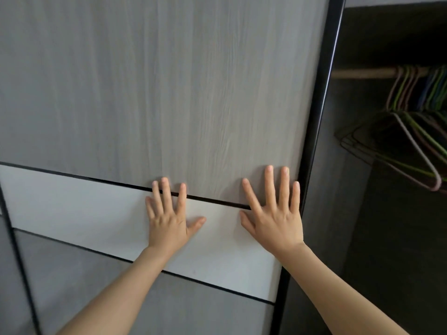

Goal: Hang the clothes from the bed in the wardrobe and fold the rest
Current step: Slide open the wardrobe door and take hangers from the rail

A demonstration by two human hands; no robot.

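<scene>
Head view: both palms lie flat on the wardrobe [387, 238] sliding door [169, 93], left hand [168, 222] at 6 o'clock, right hand [275, 221] at 5, fingers straight and spread, the right just beside the door's black edge [313, 141]. At 3 o'clock the opening shows bare hangers [425, 122] bunched on a rail [362, 73], with dark room beneath. No clothes or bed are in shot and nothing hangs there, so the job looks barely begun. The gap seems narrow for an armful.

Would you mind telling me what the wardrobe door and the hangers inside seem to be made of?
Wardrobe door: probably matte wood-grain laminate, judging by its even, streaky grain and flat sheen. Hangers: thin bent wire, seemingly plastic-coated, given the green, pink and blue colours.
</scene>
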